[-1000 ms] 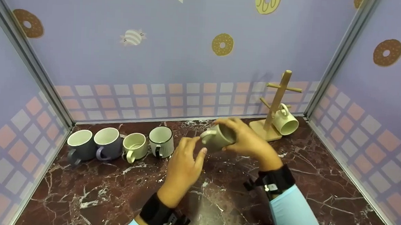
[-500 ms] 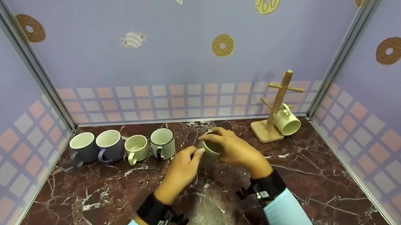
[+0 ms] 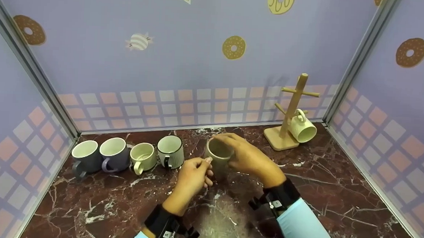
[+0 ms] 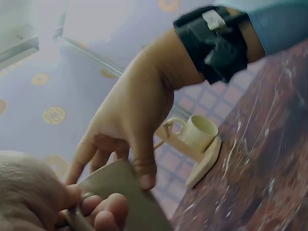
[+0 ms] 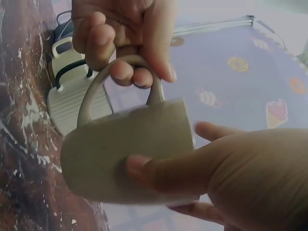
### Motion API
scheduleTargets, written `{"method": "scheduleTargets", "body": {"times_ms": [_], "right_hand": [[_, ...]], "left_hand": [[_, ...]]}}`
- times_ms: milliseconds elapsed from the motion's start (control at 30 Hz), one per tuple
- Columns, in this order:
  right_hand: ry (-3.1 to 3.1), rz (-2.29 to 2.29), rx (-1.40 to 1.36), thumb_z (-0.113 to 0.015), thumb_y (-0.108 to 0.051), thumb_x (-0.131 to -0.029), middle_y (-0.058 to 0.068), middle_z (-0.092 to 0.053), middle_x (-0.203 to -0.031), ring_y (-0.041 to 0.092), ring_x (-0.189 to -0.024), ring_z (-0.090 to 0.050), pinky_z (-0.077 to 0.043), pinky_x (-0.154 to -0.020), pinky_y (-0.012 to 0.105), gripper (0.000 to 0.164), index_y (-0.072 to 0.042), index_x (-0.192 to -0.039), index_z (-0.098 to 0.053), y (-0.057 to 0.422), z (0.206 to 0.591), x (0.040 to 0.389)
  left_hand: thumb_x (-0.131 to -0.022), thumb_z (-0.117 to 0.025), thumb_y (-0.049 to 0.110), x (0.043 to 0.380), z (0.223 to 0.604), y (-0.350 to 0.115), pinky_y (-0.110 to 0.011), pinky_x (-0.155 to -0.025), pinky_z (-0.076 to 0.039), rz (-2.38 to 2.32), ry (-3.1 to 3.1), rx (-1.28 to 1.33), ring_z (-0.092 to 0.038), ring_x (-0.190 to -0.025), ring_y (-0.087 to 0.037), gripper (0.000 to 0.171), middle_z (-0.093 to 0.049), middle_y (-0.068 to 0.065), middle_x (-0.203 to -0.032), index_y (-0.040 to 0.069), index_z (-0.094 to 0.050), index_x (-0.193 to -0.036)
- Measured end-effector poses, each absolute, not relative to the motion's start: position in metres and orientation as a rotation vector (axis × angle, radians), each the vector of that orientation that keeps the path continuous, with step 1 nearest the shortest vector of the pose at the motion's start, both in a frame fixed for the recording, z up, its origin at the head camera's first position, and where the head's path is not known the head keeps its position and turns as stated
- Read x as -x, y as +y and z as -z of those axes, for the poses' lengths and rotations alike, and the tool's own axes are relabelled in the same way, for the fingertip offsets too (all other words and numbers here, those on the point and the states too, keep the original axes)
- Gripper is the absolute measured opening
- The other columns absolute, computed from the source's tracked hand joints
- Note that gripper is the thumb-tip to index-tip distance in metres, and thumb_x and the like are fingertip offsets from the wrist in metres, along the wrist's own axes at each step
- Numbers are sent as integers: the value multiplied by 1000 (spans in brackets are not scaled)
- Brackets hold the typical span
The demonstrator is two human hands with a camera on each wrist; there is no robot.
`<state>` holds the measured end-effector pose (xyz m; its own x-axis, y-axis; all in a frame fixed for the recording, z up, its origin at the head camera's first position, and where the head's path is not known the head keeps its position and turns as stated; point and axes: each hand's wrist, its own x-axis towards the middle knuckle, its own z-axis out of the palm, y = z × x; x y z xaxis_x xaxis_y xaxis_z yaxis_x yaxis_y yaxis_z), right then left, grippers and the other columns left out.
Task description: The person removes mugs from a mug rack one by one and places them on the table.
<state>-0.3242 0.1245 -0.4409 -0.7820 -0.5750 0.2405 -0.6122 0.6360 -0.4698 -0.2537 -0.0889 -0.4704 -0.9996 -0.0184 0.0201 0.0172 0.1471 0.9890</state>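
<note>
A grey-beige mug (image 3: 215, 156) is held between both hands at mid table, its mouth up and tilted a little toward the camera. My left hand (image 3: 194, 174) pinches its handle (image 5: 91, 98), fingers hooked through the loop and thumb on top, as the right wrist view shows. The right hand (image 3: 248, 155) grips the body from the right, thumb on the near side and fingers round the far side. In the left wrist view the mug (image 4: 127, 192) is partly covered by the left fingers.
A wooden mug tree (image 3: 292, 112) stands at the back right with a cream mug (image 3: 301, 129) hung on a lower peg. Left of the hands, a row holds a white black-rimmed mug (image 3: 171, 152), a pale yellow mug (image 3: 143, 157), a purple mug (image 3: 115, 155) and a dark grey mug (image 3: 87, 158).
The mug has turned from lying sideways to nearly upright and shifted slightly left. The left hand, beside the handle a second ago, now grips it; the right hand moved left with the mug.
</note>
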Motion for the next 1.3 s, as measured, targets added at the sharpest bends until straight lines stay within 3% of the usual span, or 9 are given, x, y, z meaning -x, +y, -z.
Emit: {"method": "scheduleTargets", "body": {"times_ms": [233, 367, 533, 700, 933, 1300], "right_hand": [[-2809, -1001, -805, -93, -5, -91, 18, -66, -160, 40, -136, -73, -62, -116, 55, 104, -23, -178, -39, 122, 451, 332], [-2836, -1074, -728, -93, -15, -96, 19, -68, -159, 43, -133, -76, -64, -113, 57, 93, -16, -175, -44, 121, 456, 336], [-2866, -1098, -729, -89, -17, -99, 23, -73, -150, 45, -130, -76, -65, -112, 58, 80, -10, -169, -51, 121, 460, 338], [-2890, -1041, -757, -89, -20, -99, 21, -75, -148, 42, -131, -77, -63, -115, 59, 78, -14, -169, -53, 121, 461, 339], [-2904, -1020, -752, -87, -24, -102, 23, -73, -152, 42, -135, -74, -61, -116, 61, 78, -20, -171, -51, 119, 461, 337], [-2936, -1048, -712, -87, -26, -102, 21, -71, -155, 47, -140, -71, -58, -119, 65, 82, -22, -173, -47, 122, 464, 336]], "left_hand": [[-117, -64, 22, 255, 490, -73, -26, -49, -63, 2244, -2010, -154, -76, -54, -13, 37, -81, -21, -87, -10, -72, -102], [-118, -63, 21, 257, 496, -71, -30, -55, -67, 2269, -1896, -205, -81, -61, -17, 36, -83, -21, -92, -13, -73, -107], [-119, -61, 20, 261, 503, -74, -34, -65, -72, 2308, -1814, -254, -86, -72, -24, 38, -84, -23, -96, -16, -72, -113], [-119, -60, 19, 266, 511, -80, -33, -69, -72, 2334, -1764, -288, -87, -80, -26, 40, -85, -22, -100, -19, -71, -119], [-120, -60, 19, 274, 523, -88, -33, -77, -73, 2355, -1750, -302, -88, -91, -29, 41, -78, -39, -123, -19, -71, -128], [-120, -59, 23, 281, 529, -96, -37, -87, -73, 2401, -1800, -281, -84, -113, -44, 49, -67, -41, -145, -20, -64, -144]]}}
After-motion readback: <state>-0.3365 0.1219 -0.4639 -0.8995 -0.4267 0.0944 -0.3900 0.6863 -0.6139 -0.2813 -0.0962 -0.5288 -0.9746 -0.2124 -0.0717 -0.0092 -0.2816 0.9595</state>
